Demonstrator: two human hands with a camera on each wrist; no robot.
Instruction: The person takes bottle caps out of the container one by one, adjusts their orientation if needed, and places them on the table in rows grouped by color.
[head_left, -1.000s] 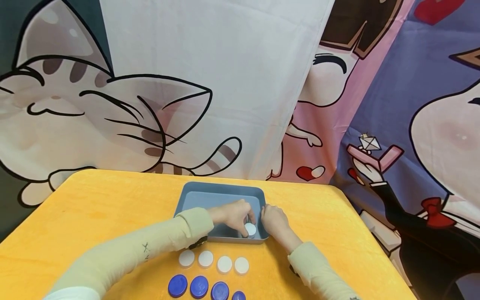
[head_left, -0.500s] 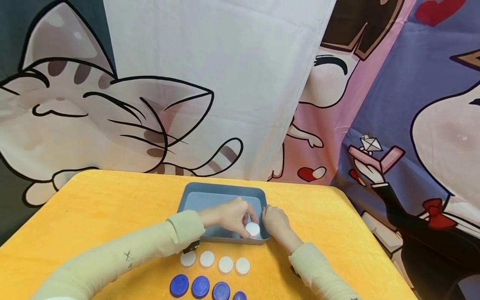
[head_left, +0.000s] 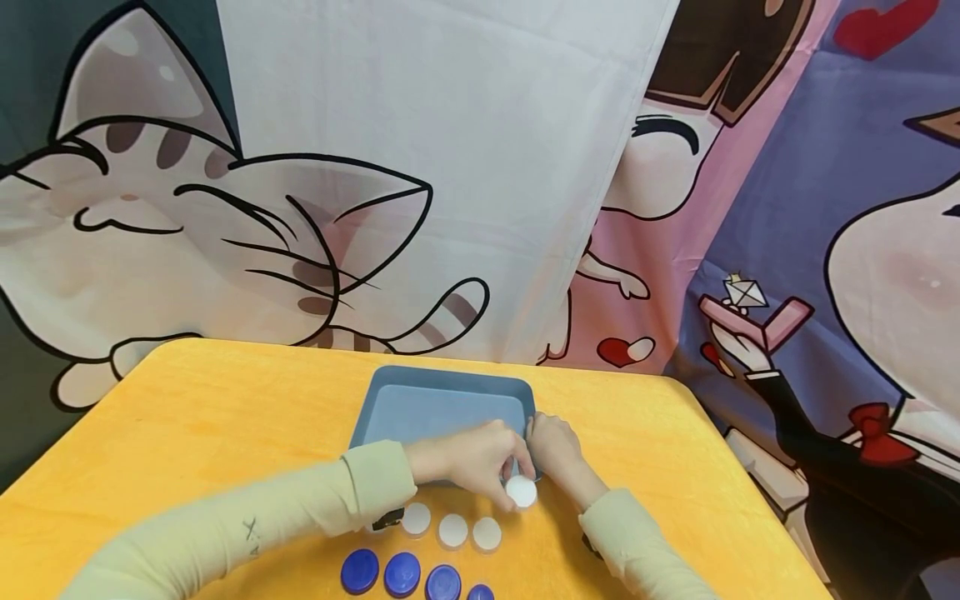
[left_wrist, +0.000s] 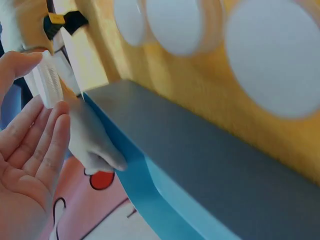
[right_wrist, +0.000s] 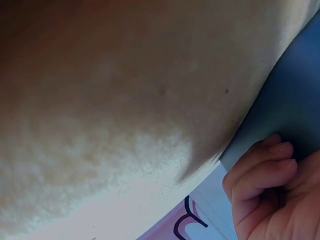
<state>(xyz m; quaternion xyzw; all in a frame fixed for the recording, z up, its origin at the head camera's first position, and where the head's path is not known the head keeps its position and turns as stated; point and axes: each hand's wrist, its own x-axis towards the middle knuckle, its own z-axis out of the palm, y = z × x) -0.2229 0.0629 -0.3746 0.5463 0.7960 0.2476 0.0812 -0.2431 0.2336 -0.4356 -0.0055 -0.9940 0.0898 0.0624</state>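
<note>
My left hand pinches a white bottle cap between thumb and fingertips, over the near right corner of a blue-grey tray. The left wrist view shows the ridged edge of this cap tipped on its side between the thumb and fingers. At the tray's right side, my right hand grips the rim, its curled fingers against the outer wall in the right wrist view. No cap shows on the visible part of the tray floor.
In front of the tray, several white caps lie in a row on the yellow table, one partly hidden by my left wrist. Nearer still is a row of blue caps, the last cut off by the frame. A printed curtain hangs behind.
My left hand has brought the white cap from inside the tray toward me, to the near rim. The right hand stays at the tray's right side.
</note>
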